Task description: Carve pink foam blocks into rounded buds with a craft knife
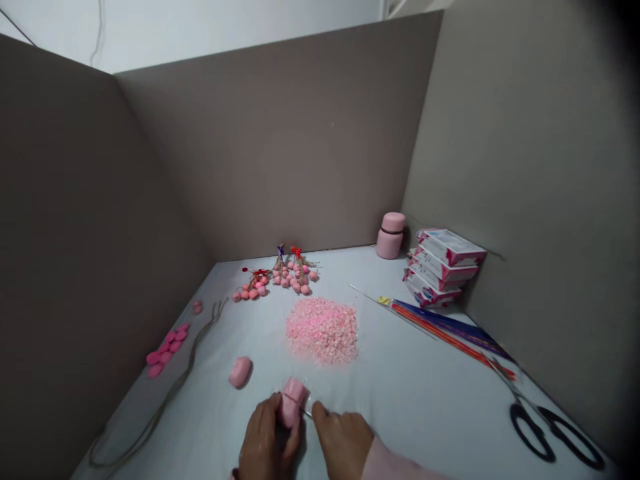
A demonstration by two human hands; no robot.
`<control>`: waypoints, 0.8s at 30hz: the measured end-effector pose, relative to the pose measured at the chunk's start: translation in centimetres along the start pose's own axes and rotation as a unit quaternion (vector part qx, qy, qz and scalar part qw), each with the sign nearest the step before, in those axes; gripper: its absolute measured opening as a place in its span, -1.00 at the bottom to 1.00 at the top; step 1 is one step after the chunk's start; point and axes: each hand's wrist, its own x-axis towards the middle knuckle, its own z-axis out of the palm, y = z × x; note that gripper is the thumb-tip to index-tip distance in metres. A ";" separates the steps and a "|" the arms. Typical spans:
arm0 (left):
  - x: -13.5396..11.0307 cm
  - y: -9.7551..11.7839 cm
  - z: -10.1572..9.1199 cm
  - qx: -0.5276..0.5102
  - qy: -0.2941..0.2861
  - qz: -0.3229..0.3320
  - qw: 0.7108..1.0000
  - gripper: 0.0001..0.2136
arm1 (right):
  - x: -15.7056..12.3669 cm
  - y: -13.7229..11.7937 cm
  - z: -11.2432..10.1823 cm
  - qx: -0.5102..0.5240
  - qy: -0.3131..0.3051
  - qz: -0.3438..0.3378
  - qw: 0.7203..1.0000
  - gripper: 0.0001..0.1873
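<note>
My left hand point(265, 440) is closed around a pink lump of clay point(291, 400), holding it just above the table near the front edge. My right hand point(343, 440) is beside it, fingers pinched on a thin wire or needle point(306, 413) that touches the clay. A second pink clay lump point(240, 371) lies on the table to the left. Just beyond the hands sits a heap of tiny pink sequins point(323, 329).
Finished pink bead sprigs point(280, 277) lie at the back. Flat pink pieces point(167, 349) and long wires point(175, 383) lie at left. At right are a pink jar point(391, 235), stacked boxes point(443, 267), coloured sticks point(450, 332) and black scissors point(553, 430). Cardboard walls enclose the table.
</note>
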 end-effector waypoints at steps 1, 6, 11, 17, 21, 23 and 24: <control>0.0 0.0 0.0 -0.006 -0.001 0.001 1.000 -0.70 | -0.3 0.3 0.0 0.000 0.003 0.001 1.000 -0.73; -0.1 0.0 -0.1 -0.008 -0.012 -0.004 1.000 -0.68 | -1.2 1.1 0.0 0.006 0.021 0.004 1.000 -0.70; -0.1 0.1 -0.1 0.001 -0.012 -0.005 1.000 -0.71 | -0.8 0.8 -0.1 -0.007 0.025 -0.005 1.000 -0.68; -0.2 -0.3 0.2 0.001 0.002 0.008 1.000 -0.72 | -0.1 0.5 0.0 -0.020 0.011 -0.011 1.000 -0.77; -0.3 -0.5 0.4 -0.005 0.000 0.015 1.000 -0.75 | 0.3 0.3 0.1 -0.023 0.012 -0.009 1.000 -0.79; -0.3 -0.7 0.5 -0.012 0.002 0.018 1.000 -0.74 | 0.5 0.2 0.2 -0.024 0.012 -0.012 1.000 -0.78; -0.4 -0.7 0.6 -0.015 0.004 0.021 1.000 -0.74 | 0.6 0.1 0.2 -0.022 0.013 -0.014 1.000 -0.78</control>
